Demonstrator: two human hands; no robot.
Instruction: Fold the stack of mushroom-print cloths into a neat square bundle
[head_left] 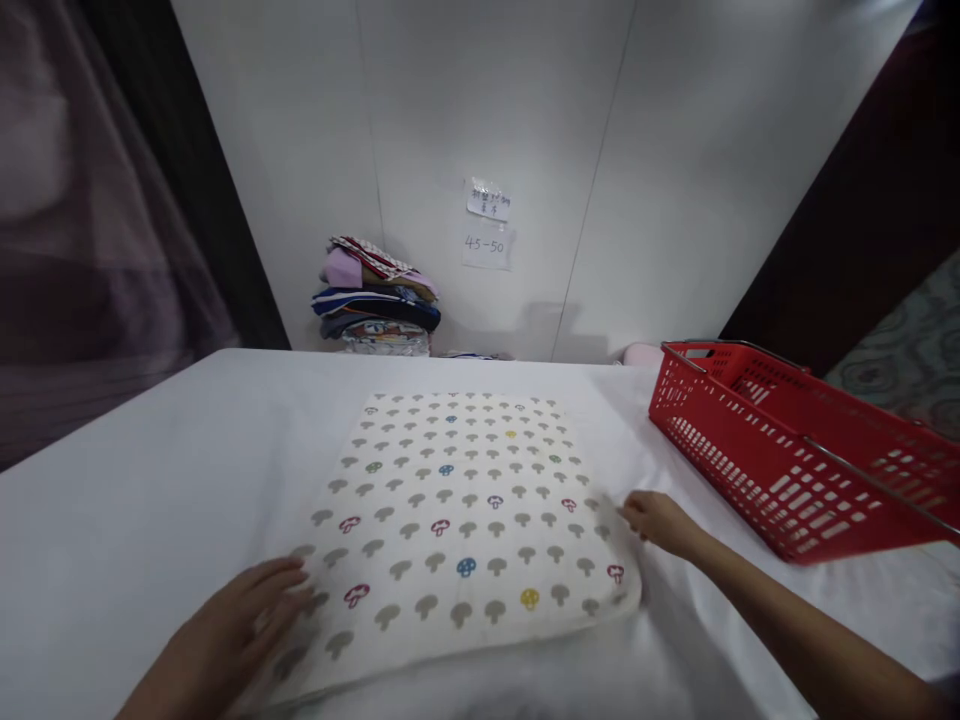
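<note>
A cream cloth (480, 520) printed with grey, red, blue, green and yellow mushrooms lies in a folded rectangle on the white-covered table. At its near left edge is my left hand (232, 630), slightly blurred, its fingers bent loosely and apart over the border. My right hand (660, 520) is at the right edge, fingers curled together in a pinch on the cloth's side. The near right corner of the cloth is slightly raised and rounded. The tips of my right fingers are partly hidden.
A red plastic basket (750, 450) with metal handles stands on the right of the white table (187, 470). Behind the table's far edge is a stack of folded fabrics (379, 290). Two paper labels (487, 225) hang on the pale wall. A purplish curtain (97, 220) hangs at left.
</note>
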